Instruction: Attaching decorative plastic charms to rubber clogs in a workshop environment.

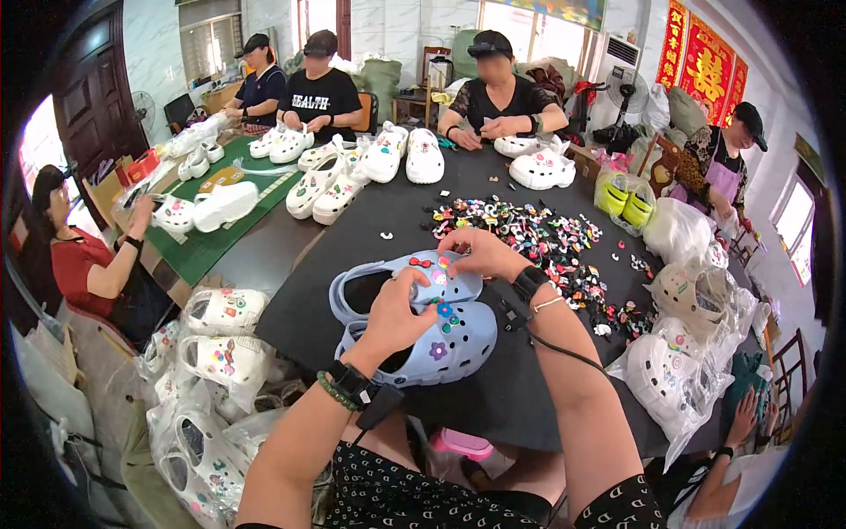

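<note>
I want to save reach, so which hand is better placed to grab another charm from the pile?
Probably your right hand: it is at the far blue clog, close beside the charm pile. Your left hand is farther left, over the near blue clog, so it has farther to go.

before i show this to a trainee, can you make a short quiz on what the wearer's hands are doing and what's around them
1. True or false: the fingers of the right hand are at the farther light-blue clog of the pair.

2. Short answer: which hand has a green beaded bracelet at its wrist?

3. Multiple choice: what lies loose in a scattered heap on the black table, beyond the pair?
A) cups
B) small colourful charms
C) books

Key:
1. True.
2. The left hand.
3. B.
</note>
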A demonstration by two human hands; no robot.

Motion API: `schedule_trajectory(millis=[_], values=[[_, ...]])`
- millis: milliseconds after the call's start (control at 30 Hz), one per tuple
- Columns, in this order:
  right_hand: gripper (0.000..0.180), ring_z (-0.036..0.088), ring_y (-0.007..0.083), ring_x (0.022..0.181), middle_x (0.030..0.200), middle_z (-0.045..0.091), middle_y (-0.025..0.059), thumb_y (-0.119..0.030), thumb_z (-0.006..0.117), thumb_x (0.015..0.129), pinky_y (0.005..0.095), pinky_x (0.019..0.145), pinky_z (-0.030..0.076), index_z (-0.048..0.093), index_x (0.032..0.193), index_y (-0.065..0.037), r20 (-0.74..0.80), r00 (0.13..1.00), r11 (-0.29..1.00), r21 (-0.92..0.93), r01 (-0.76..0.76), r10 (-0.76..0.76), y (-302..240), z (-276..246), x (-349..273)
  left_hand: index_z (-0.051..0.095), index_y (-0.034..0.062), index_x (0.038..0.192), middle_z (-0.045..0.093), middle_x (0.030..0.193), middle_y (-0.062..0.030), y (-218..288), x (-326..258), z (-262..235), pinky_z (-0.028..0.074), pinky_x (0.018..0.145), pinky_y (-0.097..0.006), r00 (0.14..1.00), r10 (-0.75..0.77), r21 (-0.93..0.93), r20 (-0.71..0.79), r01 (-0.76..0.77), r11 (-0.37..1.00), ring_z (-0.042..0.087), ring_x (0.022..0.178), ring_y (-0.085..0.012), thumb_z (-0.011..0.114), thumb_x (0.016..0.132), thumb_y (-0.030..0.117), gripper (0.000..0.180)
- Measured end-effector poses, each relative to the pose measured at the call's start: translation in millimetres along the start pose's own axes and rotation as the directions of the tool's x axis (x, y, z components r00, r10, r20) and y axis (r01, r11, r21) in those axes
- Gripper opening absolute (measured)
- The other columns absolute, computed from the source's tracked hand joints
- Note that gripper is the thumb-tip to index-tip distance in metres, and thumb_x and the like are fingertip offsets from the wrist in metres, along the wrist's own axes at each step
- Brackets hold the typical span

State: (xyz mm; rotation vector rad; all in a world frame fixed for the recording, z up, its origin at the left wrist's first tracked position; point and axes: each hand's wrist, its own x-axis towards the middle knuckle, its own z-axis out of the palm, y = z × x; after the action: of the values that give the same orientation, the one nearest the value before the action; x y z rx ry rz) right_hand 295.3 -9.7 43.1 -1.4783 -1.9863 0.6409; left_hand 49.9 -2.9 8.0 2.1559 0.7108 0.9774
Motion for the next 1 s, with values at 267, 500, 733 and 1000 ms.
schedule_trajectory(millis=[267, 500, 733, 1000], values=[[0.020, 0.063, 0.0228, 0.094, 0.097, 0.067, 0.0075, -0.006, 0.073, 0.078, 0.0334, 0.083, 0.050, 0.071, 0.098, -0.008, -0.190, 0.972, 0.986, -0.115, 0.118, -0.139, 6, 19, 6, 0.053, 0.0092, 0.100, 0.047, 0.076, -0.0079, -3, 1, -2, 0.041, 0.065, -0.036, 0.997, 0.064, 0.029, -0.037, -0.063, 0.998, 0.050, 0.071, -0.0227, 0.074, 0.073, 0.018, 0.035], [0.014, 0.061, 0.0257, 0.070, 0.077, 0.065, 0.0127, -0.017, 0.066, 0.087, 0.0365, 0.065, 0.048, 0.071, 0.087, -0.003, -0.435, 0.900, 0.997, -0.070, -0.014, -0.018, 14, 32, 12, 0.054, 0.0086, 0.099, 0.048, 0.077, -0.0077, -3, -2, 1, 0.041, 0.066, -0.036, 0.993, 0.095, 0.069, -0.065, -0.090, 0.994, 0.050, 0.071, -0.0223, 0.075, 0.074, 0.018, 0.034], [0.022, 0.062, 0.0264, 0.059, 0.066, 0.064, 0.0151, -0.023, 0.064, 0.088, 0.0378, 0.058, 0.048, 0.071, 0.088, -0.003, -0.660, 0.702, 0.962, 0.142, -0.233, 0.268, 35, 28, -25, 0.056, 0.0099, 0.105, 0.055, 0.088, -0.0116, -4, -5, 2, 0.044, 0.075, -0.038, 0.995, 0.050, 0.049, -0.082, -0.047, 0.998, 0.054, 0.083, -0.0275, 0.076, 0.075, 0.023, 0.039], [0.030, 0.055, 0.0412, 0.107, 0.113, 0.058, 0.0245, -0.008, 0.065, 0.079, 0.0480, 0.092, 0.046, 0.065, 0.109, -0.005, -0.537, 0.795, 0.788, -0.343, -0.511, 0.282, 30, 18, -150, 0.040, 0.0008, 0.127, 0.060, 0.101, -0.0245, -3, -2, 5, 0.048, 0.083, -0.046, 0.994, -0.038, 0.020, -0.107, 0.041, 0.999, 0.059, 0.095, -0.0380, 0.081, 0.073, 0.035, 0.076]])
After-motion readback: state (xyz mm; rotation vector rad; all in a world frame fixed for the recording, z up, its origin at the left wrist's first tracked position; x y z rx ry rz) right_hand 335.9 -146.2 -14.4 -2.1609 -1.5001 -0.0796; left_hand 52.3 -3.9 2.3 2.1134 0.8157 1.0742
